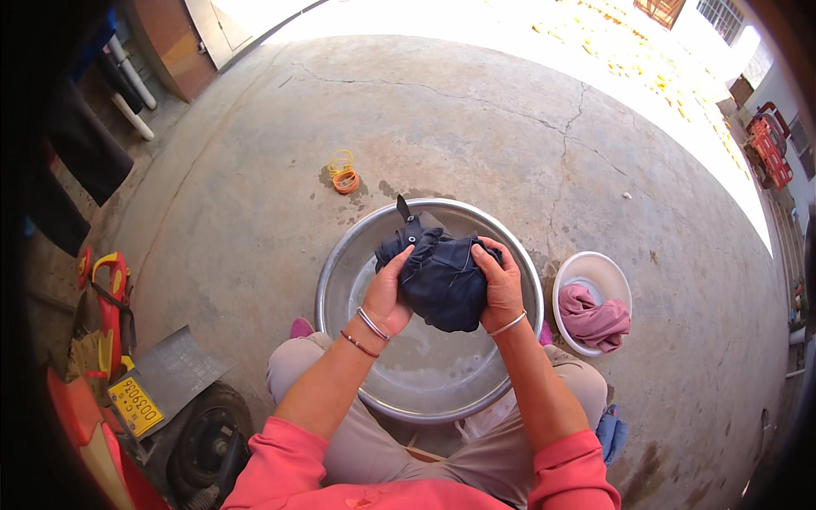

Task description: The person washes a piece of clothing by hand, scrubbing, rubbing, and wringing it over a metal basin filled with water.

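Observation:
A bunched dark navy garment with snap buttons on a strap is held up between my two hands. My left hand grips its left side, thumb on top near the snaps. On the right side, my right hand has its fingers curled around the cloth. Beneath the garment stands a wide metal basin with cloudy water and some suds in its bottom. The basin sits on the floor between my knees.
Right of the basin, a white plastic tub holds a pink cloth. Orange and yellow coiled loops lie on the cracked concrete floor ahead. A vehicle wheel is at left; folded blue cloth lies by my right knee.

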Available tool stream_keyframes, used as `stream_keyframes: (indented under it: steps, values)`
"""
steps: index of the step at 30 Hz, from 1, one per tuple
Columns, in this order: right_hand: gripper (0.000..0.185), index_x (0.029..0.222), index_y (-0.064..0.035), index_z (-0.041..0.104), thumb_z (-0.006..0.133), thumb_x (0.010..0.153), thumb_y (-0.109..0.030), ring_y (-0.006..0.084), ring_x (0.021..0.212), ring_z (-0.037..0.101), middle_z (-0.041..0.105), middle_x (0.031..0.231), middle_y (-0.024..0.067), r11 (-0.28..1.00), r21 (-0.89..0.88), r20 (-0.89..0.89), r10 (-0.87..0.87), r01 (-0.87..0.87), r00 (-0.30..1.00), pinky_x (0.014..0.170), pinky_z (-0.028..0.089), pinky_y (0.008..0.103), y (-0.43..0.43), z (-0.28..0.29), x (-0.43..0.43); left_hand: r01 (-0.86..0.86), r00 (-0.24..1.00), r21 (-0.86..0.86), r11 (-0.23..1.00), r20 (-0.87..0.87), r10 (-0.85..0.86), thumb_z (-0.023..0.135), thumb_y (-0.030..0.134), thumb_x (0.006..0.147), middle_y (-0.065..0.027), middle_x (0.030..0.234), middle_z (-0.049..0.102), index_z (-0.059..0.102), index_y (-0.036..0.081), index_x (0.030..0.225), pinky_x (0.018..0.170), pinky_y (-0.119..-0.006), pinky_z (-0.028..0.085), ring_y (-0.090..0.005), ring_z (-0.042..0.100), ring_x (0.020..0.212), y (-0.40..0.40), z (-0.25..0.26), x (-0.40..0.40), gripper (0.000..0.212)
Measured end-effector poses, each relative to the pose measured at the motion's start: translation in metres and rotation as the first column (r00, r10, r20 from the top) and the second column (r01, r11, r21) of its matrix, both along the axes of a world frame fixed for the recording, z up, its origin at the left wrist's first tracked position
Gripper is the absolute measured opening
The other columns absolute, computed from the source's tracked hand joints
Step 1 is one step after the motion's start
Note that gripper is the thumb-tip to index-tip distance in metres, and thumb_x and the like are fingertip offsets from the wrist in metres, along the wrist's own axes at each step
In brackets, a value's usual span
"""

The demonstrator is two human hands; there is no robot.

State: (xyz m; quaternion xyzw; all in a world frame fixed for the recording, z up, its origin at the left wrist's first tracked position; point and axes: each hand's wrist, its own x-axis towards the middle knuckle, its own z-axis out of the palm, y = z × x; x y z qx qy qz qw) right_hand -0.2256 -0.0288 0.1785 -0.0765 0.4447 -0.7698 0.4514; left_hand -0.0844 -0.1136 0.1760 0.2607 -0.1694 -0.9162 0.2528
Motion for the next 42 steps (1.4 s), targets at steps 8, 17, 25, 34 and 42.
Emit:
stream_keyframes:
  steps: [8,17,25,34,42]
  values:
    - [0.029,0.097,-0.0066,0.065,0.076,0.071,-0.006,0.0286,0.095,0.059,0.061,0.1,0.0107,0.995,-0.079,-0.951,-0.056,-0.064,0.306,0.083,0.047,0.0376,0.021,0.031,0.047,0.201,0.973,0.103,0.974,-0.138,-0.186,0.043,0.046,0.097,-0.0082,0.108,0.065,0.058,0.008,0.118,0.088,-0.034,0.051,-0.0211,0.063,0.098,0.002,-0.015,-0.005,0.046]
    - [0.017,0.091,-0.0027,0.063,0.067,0.083,-0.017,0.0298,0.08,0.059,0.06,0.089,0.0141,0.953,0.223,-0.855,0.089,0.206,0.511,0.071,0.049,0.0376,-0.009,-0.011,0.016,-0.011,1.0,0.134,0.991,0.02,0.009,0.045,0.026,0.096,-0.0086,0.114,0.064,0.059,0.005,0.115,0.091,-0.035,0.051,-0.0224,0.063,0.103,0.031,-0.032,-0.018,0.031]
    - [0.02,0.096,-0.0105,0.066,0.071,0.077,-0.015,0.0312,0.102,0.053,0.059,0.107,0.0099,1.0,-0.025,-0.977,-0.024,-0.001,0.214,0.09,0.042,0.04,0.011,0.015,0.069,0.212,0.95,0.16,0.964,-0.266,-0.165,0.043,0.036,0.096,-0.0098,0.092,0.066,0.061,0.008,0.096,0.076,-0.035,0.054,-0.0232,0.064,0.08,-0.013,-0.037,-0.005,0.033]
    - [0.018,0.09,-0.0029,0.062,0.068,0.083,-0.018,0.0295,0.085,0.06,0.062,0.09,0.0135,0.961,0.185,-0.842,0.047,0.206,0.537,0.075,0.048,0.0379,-0.012,-0.005,0.027,0.031,0.994,0.115,0.993,-0.104,-0.019,0.044,0.028,0.096,-0.0078,0.114,0.064,0.06,0.007,0.115,0.094,-0.035,0.05,-0.0206,0.062,0.105,0.025,-0.049,-0.01,0.033]
    - [0.02,0.096,-0.0093,0.066,0.071,0.079,-0.017,0.0294,0.1,0.055,0.062,0.102,0.0078,0.998,0.027,-0.958,0.01,0.056,0.288,0.086,0.042,0.038,0.007,0.011,0.06,0.093,0.979,0.153,0.984,-0.196,-0.062,0.047,0.035,0.095,-0.0074,0.094,0.066,0.062,0.009,0.099,0.077,-0.034,0.054,-0.0208,0.064,0.084,-0.002,-0.046,-0.007,0.031]
